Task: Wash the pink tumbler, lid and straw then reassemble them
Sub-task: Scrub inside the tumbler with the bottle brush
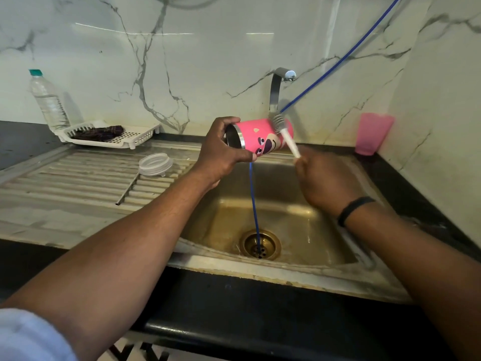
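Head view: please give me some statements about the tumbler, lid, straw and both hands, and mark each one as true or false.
1. The left hand holds the pink tumbler on its side over the sink. True.
2. The right hand holds nothing. False: it grips a white-handled brush against the tumbler.
3. The lid is screwed on the tumbler. False: it lies on the drainboard.
4. The metal straw lies on the drainboard near the lid. True.
5. The pink cup stands in the sink. False: it stands on the counter by the wall.

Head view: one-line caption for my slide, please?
Left hand tilts pink tumbler over sink; right hand scrubs it with brush.
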